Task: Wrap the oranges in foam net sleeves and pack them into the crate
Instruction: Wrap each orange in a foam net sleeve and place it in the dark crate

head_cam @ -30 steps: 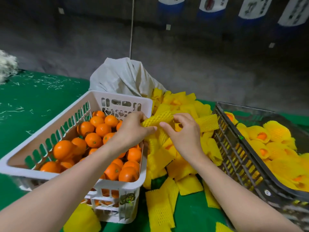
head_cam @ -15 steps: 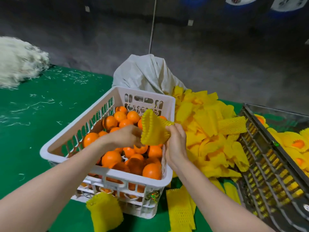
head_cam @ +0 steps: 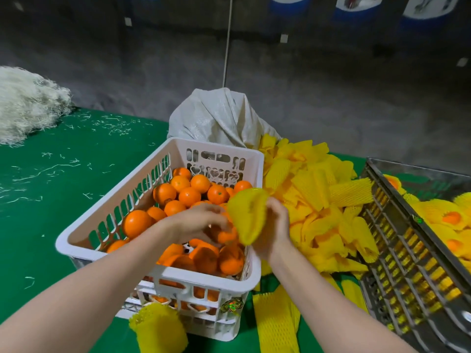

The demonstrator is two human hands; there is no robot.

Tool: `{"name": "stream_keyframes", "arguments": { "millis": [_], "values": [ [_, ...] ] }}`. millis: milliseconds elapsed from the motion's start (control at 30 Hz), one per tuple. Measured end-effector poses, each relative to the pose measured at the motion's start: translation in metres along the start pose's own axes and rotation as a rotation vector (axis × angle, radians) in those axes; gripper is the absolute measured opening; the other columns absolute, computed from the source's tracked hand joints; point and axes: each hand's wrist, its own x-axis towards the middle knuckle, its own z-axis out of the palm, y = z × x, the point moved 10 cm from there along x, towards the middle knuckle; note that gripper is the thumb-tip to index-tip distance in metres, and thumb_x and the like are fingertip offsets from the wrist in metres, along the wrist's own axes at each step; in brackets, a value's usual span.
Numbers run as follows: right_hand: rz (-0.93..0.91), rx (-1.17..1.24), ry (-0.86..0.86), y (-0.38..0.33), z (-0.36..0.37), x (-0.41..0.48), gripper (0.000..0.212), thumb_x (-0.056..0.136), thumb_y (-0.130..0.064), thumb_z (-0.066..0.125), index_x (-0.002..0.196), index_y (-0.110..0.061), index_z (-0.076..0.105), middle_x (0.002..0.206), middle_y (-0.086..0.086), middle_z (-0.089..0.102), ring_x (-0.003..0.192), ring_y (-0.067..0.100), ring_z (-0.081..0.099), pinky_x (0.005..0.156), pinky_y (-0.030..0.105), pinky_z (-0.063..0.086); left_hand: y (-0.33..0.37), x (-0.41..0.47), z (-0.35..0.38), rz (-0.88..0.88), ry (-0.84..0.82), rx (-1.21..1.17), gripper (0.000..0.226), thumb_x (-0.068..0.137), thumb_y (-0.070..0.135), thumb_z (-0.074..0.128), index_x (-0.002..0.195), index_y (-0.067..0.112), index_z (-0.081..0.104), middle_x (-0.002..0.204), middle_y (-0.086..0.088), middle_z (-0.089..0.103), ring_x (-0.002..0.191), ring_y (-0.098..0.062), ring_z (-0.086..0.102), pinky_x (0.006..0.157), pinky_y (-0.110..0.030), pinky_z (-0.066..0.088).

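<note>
**Operator:** Reaching into the white basket [head_cam: 158, 270], my left hand [head_cam: 201, 222] curls its fingers round one orange [head_cam: 225, 235]; blur softens the detail.

**Desk:** And the right?

**Operator:** My right hand [head_cam: 276, 230] pinches a yellow foam net sleeve [head_cam: 247, 217], mouth open just beside the fruit, likely so it slides straight in.

**Desk:** Destination?

**Operator:** The dark crate [head_cam: 397, 250] at right on the green tabletop [head_cam: 51, 200], where wrapped oranges [head_cam: 451, 217] already lie. Spare sleeves [head_cam: 313, 189] are heaped between basket and crate, within easy reach.
</note>
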Motion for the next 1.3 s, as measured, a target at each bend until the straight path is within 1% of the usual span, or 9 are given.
{"name": "stream_keyframes", "arguments": {
  "millis": [67, 200, 333, 467, 600, 900, 1133, 1200, 1300],
  "values": [
    [-0.003, 0.08, -0.095, -0.021, 0.005, -0.005, 0.022, 0.057, -0.032, 0.068, 0.061, -0.011, 0.062, 0.065, 0.01, 0.06, 0.056, 0.022, 0.06, 0.052, 0.021, 0.047, 0.01, -0.006, -0.012, 0.048, 0.016, -0.366, 0.01, 0.085, 0.01, 0.055, 0.095, 0.008, 0.053, 0.107, -0.014, 0.058, 0.083, -0.026, 0.067, 0.073, -0.041, 0.059],
    [-0.098, 0.148, -0.2, -0.055, 0.015, -0.025, 0.058, 0.02, -0.032, 0.093, 0.033, -0.001, 0.045, 0.047, 0.011, 0.052, 0.043, 0.023, 0.055, 0.045, 0.019, 0.044, 0.015, -0.013, -0.01, 0.037, -0.029, -0.662, 0.052, 0.07, 0.026, 0.056, 0.119, 0.009, 0.049, 0.1, -0.023, 0.065, 0.065, -0.033, 0.066, 0.052, -0.027, 0.054],
    [-0.06, 0.034, 0.065, -0.053, -0.019, -0.042, 0.041, 0.089, -0.016, 0.055, 0.06, 0.012, 0.063, 0.054, 0.026, 0.042, 0.041, 0.032, 0.057, 0.059, 0.026, 0.055, 0.024, -0.013, 0.015, 0.022, -0.022, -0.725, 0.053, 0.076, 0.033, 0.057, 0.125, 0.012, 0.05, 0.094, -0.02, 0.067, 0.066, -0.032, 0.063, 0.05, -0.027, 0.052],
    [-0.03, -0.071, -0.14, -0.056, 0.005, -0.046, 0.008, 0.059, -0.012, 0.047, 0.064, -0.006, 0.048, 0.047, 0.005, 0.046, 0.039, 0.016, 0.047, 0.044, 0.016, 0.042, 0.035, -0.003, 0.048, 0.029, 0.053, -0.752, 0.032, 0.094, 0.035, 0.051, 0.118, 0.014, 0.055, 0.093, -0.017, 0.07, 0.072, -0.029, 0.07, 0.054, -0.036, 0.058],
    [-0.115, -0.27, -0.211, -0.062, -0.002, -0.052, 0.012, 0.054, -0.008, 0.046, 0.064, -0.009, 0.042, 0.054, 0.004, 0.042, 0.048, 0.013, 0.043, 0.046, 0.021, 0.036, 0.049, -0.002, 0.083, 0.082, 0.028, -0.729, 0.032, 0.095, 0.032, 0.052, 0.105, 0.003, 0.061, 0.083, -0.017, 0.066, 0.074, -0.027, 0.065, 0.068, -0.036, 0.055],
    [-0.532, -0.835, 0.059, -0.126, -0.045, -0.076, 0.02, 0.067, -0.006, 0.061, 0.061, -0.023, 0.051, 0.061, -0.008, 0.051, 0.053, 0.0, 0.042, 0.054, 0.02, 0.034, 0.059, 0.003, 0.122, 0.148, 0.143, -0.734, 0.037, 0.092, 0.029, 0.057, 0.12, 0.006, 0.053, 0.101, -0.021, 0.064, 0.09, -0.032, 0.061, 0.077, -0.041, 0.05],
    [-0.502, -0.557, 0.206, -0.145, -0.09, -0.078, 0.028, 0.086, 0.011, 0.047, 0.071, -0.012, 0.042, 0.064, 0.003, 0.042, 0.053, 0.002, 0.037, 0.049, 0.021, 0.033, 0.077, -0.005, 0.163, 0.215, -0.221, -0.748, 0.039, 0.074, 0.017, 0.069, 0.112, 0.009, 0.066, 0.116, -0.015, 0.068, 0.106, -0.03, 0.066, 0.093, -0.045, 0.051],
    [-0.466, -0.481, 0.26, -0.142, -0.101, -0.077, 0.024, 0.088, 0.008, 0.046, 0.076, -0.011, 0.041, 0.066, 0.003, 0.042, 0.058, 0.006, 0.039, 0.05, 0.022, 0.035, 0.075, -0.001, 0.163, 0.289, -0.166, -0.695, 0.045, 0.069, 0.006, 0.071, 0.113, 0.007, 0.064, 0.109, -0.013, 0.071, 0.098, -0.027, 0.069, 0.082, -0.041, 0.058],
    [-0.553, -0.482, 0.366, -0.145, -0.107, -0.084, 0.019, 0.088, -0.009, 0.055, 0.077, -0.014, 0.041, 0.071, 0.002, 0.046, 0.067, 0.016, 0.044, 0.061, 0.028, 0.039, 0.073, 0.009, 0.163, 0.35, 0.018, -0.766, 0.059, 0.07, 0.027, 0.068, 0.123, 0.003, 0.058, 0.115, -0.017, 0.068, 0.111, -0.031, 0.063, 0.096, -0.045, 0.05]
  ]
}}
